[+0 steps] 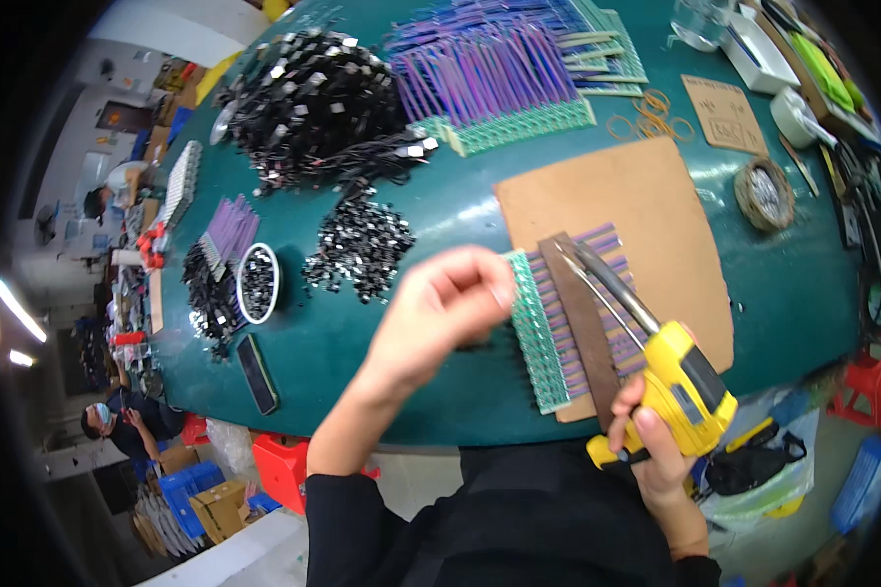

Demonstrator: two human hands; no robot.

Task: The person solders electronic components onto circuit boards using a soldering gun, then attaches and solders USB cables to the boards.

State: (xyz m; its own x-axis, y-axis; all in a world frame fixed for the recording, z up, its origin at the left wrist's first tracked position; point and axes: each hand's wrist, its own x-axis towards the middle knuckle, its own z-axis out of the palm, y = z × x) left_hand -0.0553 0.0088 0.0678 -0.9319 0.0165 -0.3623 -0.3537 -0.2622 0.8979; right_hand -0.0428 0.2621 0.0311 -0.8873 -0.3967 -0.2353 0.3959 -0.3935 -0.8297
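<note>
My right hand (656, 450) grips a yellow and black soldering gun (687, 386). Its metal tip points up and left over a row of thin purple-striped sticks (602, 240). A brown flat bar (579, 328) lies across those sticks, and a green toothed strip (538, 342) runs along their left ends. Beside the upper end of that strip, my left hand (436, 308) is closed with thumb and fingers pinched together; what they hold, if anything, cannot be made out. Under the sticks lies a sheet of brown cardboard (617, 186) on the green table (450, 220).
Black cables (313, 103) with connectors are heaped at the far left, near loose small black parts (362, 245). A white bowl (257, 284) and a phone (257, 374) sit at left. More purple sticks (489, 73), rubber bands (656, 115) and a tape roll (764, 194) lie farther back.
</note>
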